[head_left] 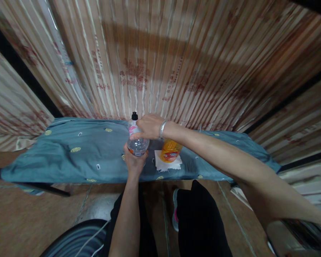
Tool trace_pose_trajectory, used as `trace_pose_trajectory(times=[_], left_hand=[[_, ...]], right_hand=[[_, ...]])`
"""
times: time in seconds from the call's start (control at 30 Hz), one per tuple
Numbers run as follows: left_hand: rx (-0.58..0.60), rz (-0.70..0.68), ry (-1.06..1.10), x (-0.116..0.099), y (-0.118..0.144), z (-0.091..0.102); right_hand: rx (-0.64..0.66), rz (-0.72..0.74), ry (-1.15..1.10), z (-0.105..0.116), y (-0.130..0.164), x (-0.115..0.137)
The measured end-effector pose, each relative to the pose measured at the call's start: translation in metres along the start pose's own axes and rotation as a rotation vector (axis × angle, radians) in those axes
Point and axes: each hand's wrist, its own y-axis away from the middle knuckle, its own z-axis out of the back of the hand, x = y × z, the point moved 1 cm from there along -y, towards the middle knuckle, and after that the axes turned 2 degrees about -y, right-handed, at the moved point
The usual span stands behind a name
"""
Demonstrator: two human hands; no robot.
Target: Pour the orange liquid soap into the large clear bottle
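A clear plastic bottle [137, 142] with a black cap and a pink label is lifted just above the blue-grey cloth. My left hand [134, 161] grips it from underneath, at its base. My right hand [149, 126] closes around the upper part of the same bottle, below the cap; a silver bracelet sits on that wrist. Right of the bottle stands an orange bottle [170, 150] on a white paper napkin [167, 162], partly hidden by my right forearm.
The blue-grey patterned cloth [77, 153] covers a low table or bench that stands against striped pink-brown curtains [160, 60]. Brown floor tiles lie in front. My dark-trousered legs and a shoe [176, 210] show below the table edge.
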Motion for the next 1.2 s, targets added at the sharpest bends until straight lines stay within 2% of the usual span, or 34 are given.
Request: trace_pose_trajectory(times=[0.13, 0.47, 0.53, 0.7, 0.77, 0.93, 1.13, 1.2], left_hand=[[-0.006, -0.002, -0.005, 0.003, 0.0, 0.0], [-0.021, -0.01, 0.027, 0.004, 0.0, -0.001], [-0.017, -0.009, 0.037, 0.005, 0.0, -0.001], [-0.018, -0.003, 0.034, 0.005, -0.002, 0.0], [-0.015, 0.002, 0.026, 0.005, -0.003, 0.001], [-0.005, 0.002, 0.022, 0.005, -0.003, 0.001], [-0.003, -0.004, 0.03, 0.003, -0.002, 0.0], [0.001, -0.005, 0.031, 0.003, -0.002, 0.0]], right_hand=[[0.061, 0.032, 0.005, 0.003, -0.005, 0.002], [0.087, 0.147, -0.025, 0.007, 0.0, 0.002], [0.054, 0.133, -0.033, 0.007, 0.004, 0.007], [-0.066, -0.042, -0.057, 0.005, 0.006, 0.016], [-0.062, -0.023, -0.046, 0.006, 0.006, 0.017], [0.049, 0.093, -0.03, 0.014, 0.009, 0.018], [-0.007, -0.011, -0.069, 0.007, 0.009, 0.022], [-0.013, -0.001, -0.056, 0.006, 0.008, 0.023]])
